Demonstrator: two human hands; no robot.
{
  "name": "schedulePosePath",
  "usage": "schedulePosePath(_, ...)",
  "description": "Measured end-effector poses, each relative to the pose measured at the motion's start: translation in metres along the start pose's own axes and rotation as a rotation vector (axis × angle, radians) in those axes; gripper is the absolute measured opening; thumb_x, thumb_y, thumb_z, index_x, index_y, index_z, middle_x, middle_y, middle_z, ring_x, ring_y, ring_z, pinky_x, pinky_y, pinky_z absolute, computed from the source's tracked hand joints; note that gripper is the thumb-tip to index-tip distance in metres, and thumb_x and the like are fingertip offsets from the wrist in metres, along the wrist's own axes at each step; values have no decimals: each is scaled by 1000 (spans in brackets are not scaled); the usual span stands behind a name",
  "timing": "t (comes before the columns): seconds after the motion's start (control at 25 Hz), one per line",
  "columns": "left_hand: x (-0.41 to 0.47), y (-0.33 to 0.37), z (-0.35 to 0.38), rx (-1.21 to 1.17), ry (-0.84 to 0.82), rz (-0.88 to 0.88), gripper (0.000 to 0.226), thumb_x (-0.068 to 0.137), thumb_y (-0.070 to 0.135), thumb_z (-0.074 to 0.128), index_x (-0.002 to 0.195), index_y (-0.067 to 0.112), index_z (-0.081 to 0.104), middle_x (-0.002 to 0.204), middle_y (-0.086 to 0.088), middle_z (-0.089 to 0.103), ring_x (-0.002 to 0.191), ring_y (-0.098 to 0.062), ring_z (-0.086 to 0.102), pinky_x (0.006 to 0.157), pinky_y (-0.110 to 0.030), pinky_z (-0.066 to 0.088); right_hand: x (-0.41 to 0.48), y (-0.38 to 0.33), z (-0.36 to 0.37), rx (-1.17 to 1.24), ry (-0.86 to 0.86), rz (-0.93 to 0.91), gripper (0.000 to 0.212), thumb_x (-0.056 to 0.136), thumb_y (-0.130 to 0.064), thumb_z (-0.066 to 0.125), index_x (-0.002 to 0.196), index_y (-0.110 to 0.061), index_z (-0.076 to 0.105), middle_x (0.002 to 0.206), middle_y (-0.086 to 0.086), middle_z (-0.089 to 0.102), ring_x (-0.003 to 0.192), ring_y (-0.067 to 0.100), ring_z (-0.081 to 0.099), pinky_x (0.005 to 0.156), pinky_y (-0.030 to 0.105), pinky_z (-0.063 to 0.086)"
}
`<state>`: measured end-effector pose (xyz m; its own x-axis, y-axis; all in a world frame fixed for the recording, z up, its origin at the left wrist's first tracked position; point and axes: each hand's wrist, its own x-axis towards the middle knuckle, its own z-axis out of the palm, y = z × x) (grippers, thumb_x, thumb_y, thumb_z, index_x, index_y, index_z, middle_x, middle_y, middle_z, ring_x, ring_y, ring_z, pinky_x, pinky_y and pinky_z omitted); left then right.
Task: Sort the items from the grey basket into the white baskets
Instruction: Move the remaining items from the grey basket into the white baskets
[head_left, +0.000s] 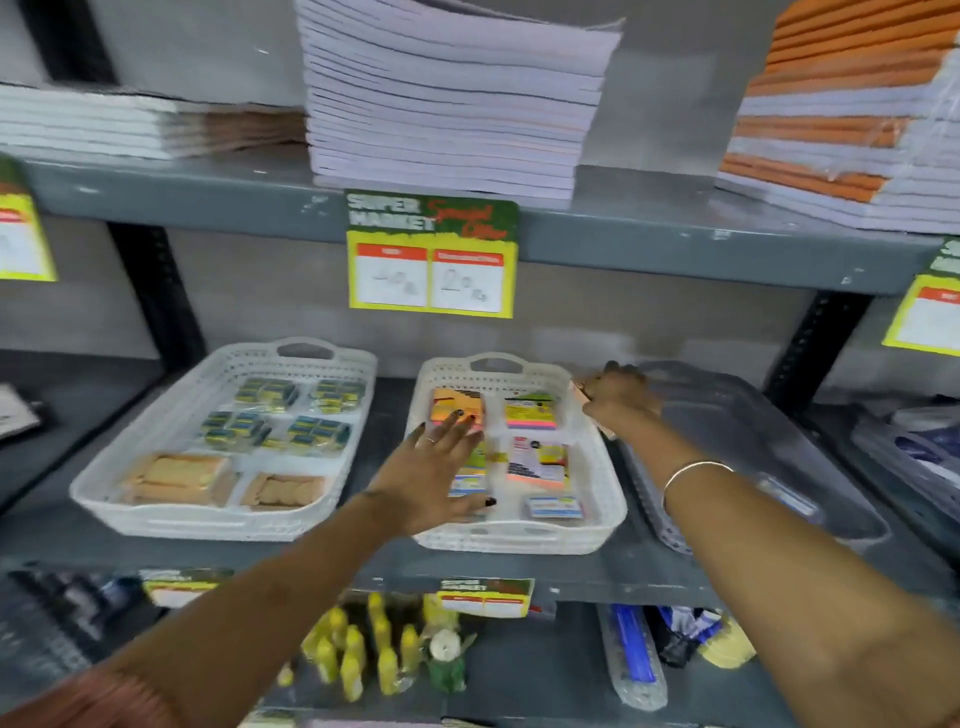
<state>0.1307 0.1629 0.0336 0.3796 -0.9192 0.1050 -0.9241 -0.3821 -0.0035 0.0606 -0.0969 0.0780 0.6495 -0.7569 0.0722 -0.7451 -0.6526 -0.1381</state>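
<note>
Three baskets stand side by side on the grey shelf. The left white basket (156, 519) holds small green-and-yellow boxes (265, 392) and tan packs (176, 475). The middle white basket (519, 540) holds bright sticky-note packs (530, 413). The grey basket (753, 431) is at the right, and its floor looks bare apart from a small label. My left hand (436, 467) is spread flat, fingers apart, over the left half of the middle basket. My right hand (621, 397) is curled at the far corner between the middle and grey baskets, gripping a thin peach-coloured item (597, 423) seen edge-on.
The shelf above carries stacks of white and orange notebooks (447, 104), with a yellow price tag (431, 260) hanging from its edge. Below are yellow glue bottles (358, 654) and a blue-handled pack (631, 649). More goods lie at the far right (914, 447).
</note>
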Motion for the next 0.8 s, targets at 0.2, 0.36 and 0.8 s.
schedulePosePath(0.2, -94, -114, 1, 130, -24, -294, 122, 52, 86, -23, 148, 17, 7, 159, -3, 1, 146, -20, -3, 117, -45, 0, -21, -134, 17, 37, 15, -325, 48, 87, -38, 57, 128, -15, 48, 128, 14, 50, 120, 35, 48, 93, 40, 47)
schedulePosePath(0.36, -152, -165, 6, 87, -50, -476, 126, 47, 88, -22, 148, 18, 5, 159, -2, -1, 146, -20, -2, 117, -44, -1, -56, -225, 34, 87, -92, -620, 43, 87, -46, 51, 121, -21, 59, 125, 13, 57, 116, 34, 54, 94, 38, 47)
schedulePosePath(0.8, -172, -179, 13, -109, 19, -552, 133, 39, 90, -25, 147, 21, 11, 159, 0, 3, 146, -19, 2, 116, -50, 7, -119, -307, 101, -10, -385, -776, 52, 82, -51, 61, 111, -7, 59, 121, 17, 58, 114, 33, 54, 92, 39, 45)
